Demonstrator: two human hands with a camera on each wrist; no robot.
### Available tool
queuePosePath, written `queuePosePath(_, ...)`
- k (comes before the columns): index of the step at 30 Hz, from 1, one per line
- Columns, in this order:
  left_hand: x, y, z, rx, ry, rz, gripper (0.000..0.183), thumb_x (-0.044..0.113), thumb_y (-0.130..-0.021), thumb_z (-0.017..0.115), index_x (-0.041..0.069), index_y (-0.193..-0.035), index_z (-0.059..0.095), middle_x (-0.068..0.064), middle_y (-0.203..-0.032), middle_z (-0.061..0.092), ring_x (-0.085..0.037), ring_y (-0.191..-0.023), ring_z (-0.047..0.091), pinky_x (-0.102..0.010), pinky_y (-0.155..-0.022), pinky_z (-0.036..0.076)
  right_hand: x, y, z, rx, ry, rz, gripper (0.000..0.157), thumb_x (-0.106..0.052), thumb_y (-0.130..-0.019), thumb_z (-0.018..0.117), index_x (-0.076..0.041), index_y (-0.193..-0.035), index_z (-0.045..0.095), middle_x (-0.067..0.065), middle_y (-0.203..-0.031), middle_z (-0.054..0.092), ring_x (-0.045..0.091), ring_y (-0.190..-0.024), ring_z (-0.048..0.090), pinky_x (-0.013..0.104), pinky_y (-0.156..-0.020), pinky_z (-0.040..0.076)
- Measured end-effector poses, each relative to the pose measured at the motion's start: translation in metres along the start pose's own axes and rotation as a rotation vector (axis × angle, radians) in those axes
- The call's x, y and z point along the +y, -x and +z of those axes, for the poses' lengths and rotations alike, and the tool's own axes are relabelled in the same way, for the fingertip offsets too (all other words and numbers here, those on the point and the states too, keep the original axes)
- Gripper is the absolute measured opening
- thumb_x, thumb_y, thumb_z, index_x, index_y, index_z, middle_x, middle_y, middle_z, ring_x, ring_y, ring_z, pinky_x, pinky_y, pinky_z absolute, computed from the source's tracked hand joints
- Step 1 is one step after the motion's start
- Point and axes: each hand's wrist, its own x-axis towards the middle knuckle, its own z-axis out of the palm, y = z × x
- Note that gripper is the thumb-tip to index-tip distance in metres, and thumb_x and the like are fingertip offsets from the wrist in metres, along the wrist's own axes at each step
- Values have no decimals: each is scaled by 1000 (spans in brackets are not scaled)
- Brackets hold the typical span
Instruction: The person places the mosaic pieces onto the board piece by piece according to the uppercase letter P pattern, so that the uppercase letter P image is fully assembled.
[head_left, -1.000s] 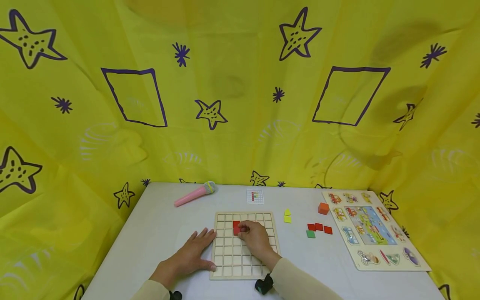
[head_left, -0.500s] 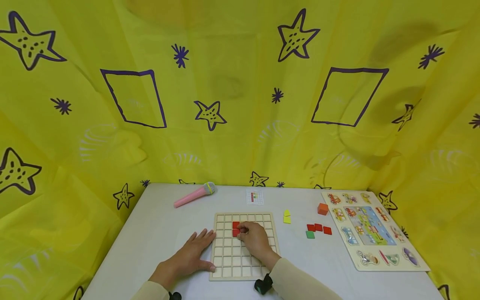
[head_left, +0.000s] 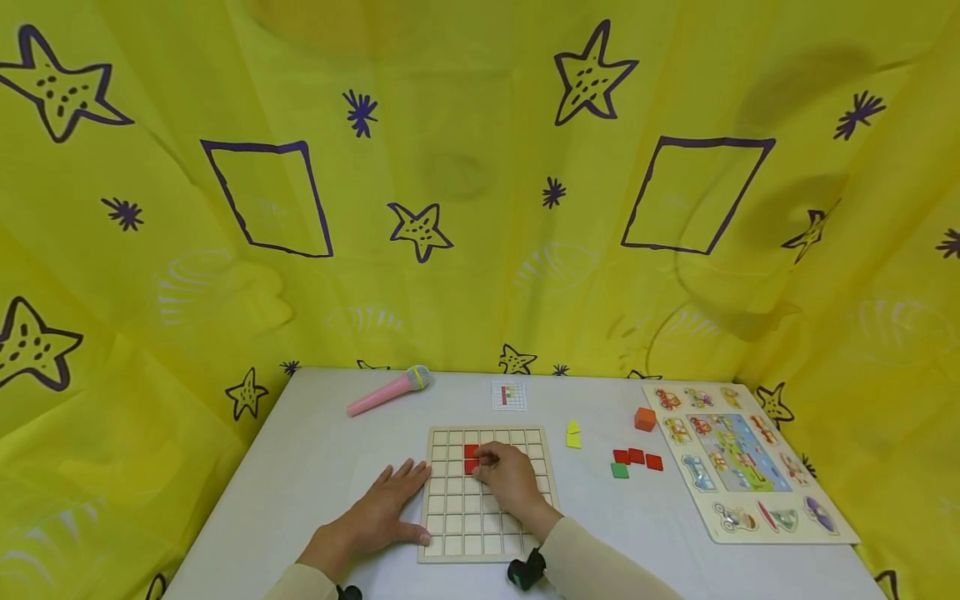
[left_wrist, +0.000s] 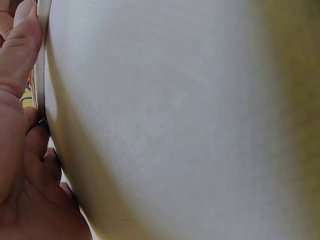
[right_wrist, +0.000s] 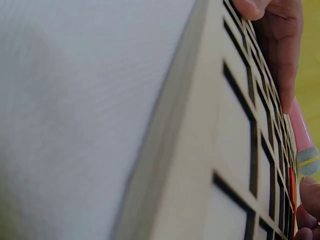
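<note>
Two flat red square tiles (head_left: 471,451) sit in adjoining cells of a pale wooden grid board (head_left: 454,523); seating them seems the step, next calling for a gentle press. The right hand (head_left: 512,482) curls beside them, its hold unclear; the left hand (head_left: 381,507), spread and grasping nothing, touches the board's left edge. The white worktop (head_left: 322,450) offers more room leftward; flat yellow pieces (head_left: 573,440) lie rightward.

In the head view, the right hand (head_left: 512,479) covers several cells of the square, pale wooden grid board (head_left: 453,506) and the right side of the two flat, square red tiles (head_left: 470,467); whether its fingertips pinch anything is hidden. The print on the small white paper card (head_left: 508,396) is too fine to read. The left wrist view crops the left hand (left_wrist: 25,165) and blurs the white tabletop (left_wrist: 150,100).
</note>
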Motion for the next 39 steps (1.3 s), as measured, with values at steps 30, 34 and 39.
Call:
queuePosePath(30, 0, 1, 1, 10, 4, -15, 108, 49, -79, 87, 2, -162, 37, -18, -170, 34, -43, -161, 21, -66, -131, 9, 10, 1, -52, 69, -148, 47, 30, -8, -97, 75, -3, -126, 73, 7, -105, 70, 17, -89, 56, 20, -68, 49)
queuePosePath(34, 1, 1, 2, 9, 7, -17, 108, 49, -79, 87, 2, -163, 37, -18, -171, 34, -43, -161, 21, -66, -131, 9, 18, 5, -70, 101, -113, 103, 32, -10, -97, 75, -8, -129, 73, 5, -108, 70, 20, -94, 56, 20, -70, 50)
queuePosePath(39, 0, 1, 2, 10, -2, -20, 109, 50, -79, 86, 2, -163, 36, -18, -171, 33, -43, -161, 21, -65, -132, 9, 32, 9, -96, 147, -65, 147, 34, -10, -97, 76, -10, -131, 73, 6, -112, 71, 21, -98, 57, 19, -75, 52)
